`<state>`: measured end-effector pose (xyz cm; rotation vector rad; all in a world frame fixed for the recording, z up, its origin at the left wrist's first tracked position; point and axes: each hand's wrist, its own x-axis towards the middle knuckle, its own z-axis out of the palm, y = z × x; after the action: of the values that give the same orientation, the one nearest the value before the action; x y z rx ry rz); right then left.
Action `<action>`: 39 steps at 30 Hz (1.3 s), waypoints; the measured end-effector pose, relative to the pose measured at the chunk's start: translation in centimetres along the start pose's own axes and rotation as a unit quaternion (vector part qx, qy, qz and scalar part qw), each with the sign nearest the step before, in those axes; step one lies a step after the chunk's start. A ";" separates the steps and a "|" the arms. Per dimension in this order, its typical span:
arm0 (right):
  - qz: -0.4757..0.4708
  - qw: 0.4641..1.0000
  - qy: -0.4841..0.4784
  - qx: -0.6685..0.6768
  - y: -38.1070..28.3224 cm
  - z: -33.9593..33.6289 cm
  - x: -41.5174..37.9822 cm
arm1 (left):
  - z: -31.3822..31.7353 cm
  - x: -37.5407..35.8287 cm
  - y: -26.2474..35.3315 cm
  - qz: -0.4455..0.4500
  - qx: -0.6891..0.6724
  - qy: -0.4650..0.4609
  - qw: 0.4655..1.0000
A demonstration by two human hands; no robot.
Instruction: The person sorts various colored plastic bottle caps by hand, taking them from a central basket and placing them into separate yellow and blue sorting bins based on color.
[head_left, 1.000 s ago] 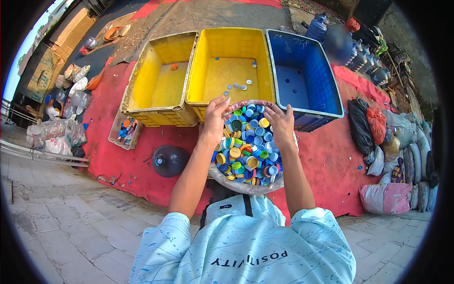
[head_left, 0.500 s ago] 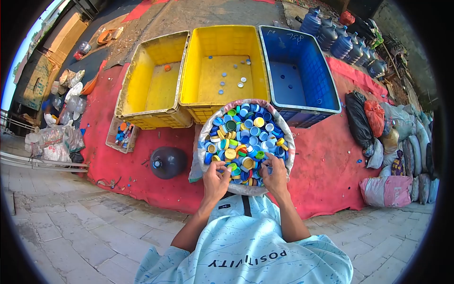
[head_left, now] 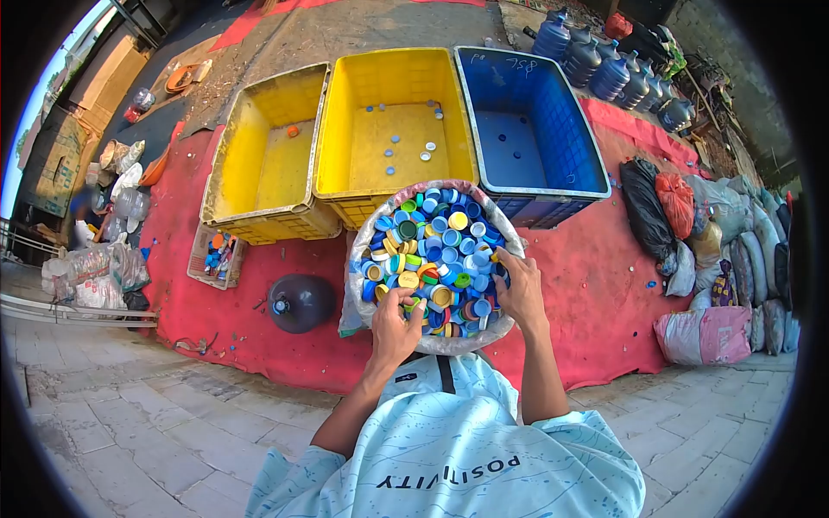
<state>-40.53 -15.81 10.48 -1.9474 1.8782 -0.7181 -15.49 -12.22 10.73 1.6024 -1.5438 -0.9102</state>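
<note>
A round, pale sack (head_left: 355, 274) with a rolled rim stands in front of me, filled with plastic bottle caps (head_left: 449, 257) in blue, yellow, green and white. My left hand (head_left: 396, 331) is over its near left side, thumb and forefinger apart, fingertips at the caps. At the right rim, my right hand (head_left: 522, 292) reaches in with its forefinger and thumb apart, close to a yellow cap (head_left: 495, 257). Whether either hand touches a cap is hard to make out. Neither visibly holds one.
Beyond the sack stand a left yellow bin (head_left: 222, 192), a middle yellow bin (head_left: 393, 187) and a blue bin (head_left: 542, 191), each with loose caps inside. A small crate (head_left: 202, 272) and a dark jug (head_left: 301, 304) lie left. Filled sacks (head_left: 704, 335) line the right.
My right hand has moved up and right along the sack's rim, its fingers spreading. My left hand has shifted slightly down. The view has turned a little, sliding the bins left.
</note>
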 end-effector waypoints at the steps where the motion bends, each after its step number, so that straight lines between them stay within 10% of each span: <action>1: -0.003 1.000 -0.013 0.005 0.1 -0.1 0.2 | 0.3 0.1 0.0 0.021 0.001 0.008 1.000; 25: -0.012 0.997 0.052 0.053 0.4 -0.4 -0.6 | 5.9 1.1 1.8 0.134 0.191 -0.004 0.972; 29: 0.119 0.882 0.098 0.445 1.0 0.2 -1.6 | 6.5 1.2 2.1 0.127 0.212 0.008 0.969; 35: 0.207 0.574 0.076 0.789 0.8 0.0 -4.4 | 7.2 1.7 2.3 0.106 0.230 0.004 0.967; 39: 0.249 0.566 0.073 0.782 0.4 0.8 -5.9 | 7.4 2.0 2.2 0.087 0.225 -0.008 0.970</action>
<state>-40.38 -10.05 8.91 -0.1633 0.8186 -1.5201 -22.94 -14.49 9.03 1.7257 -1.9687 -0.4970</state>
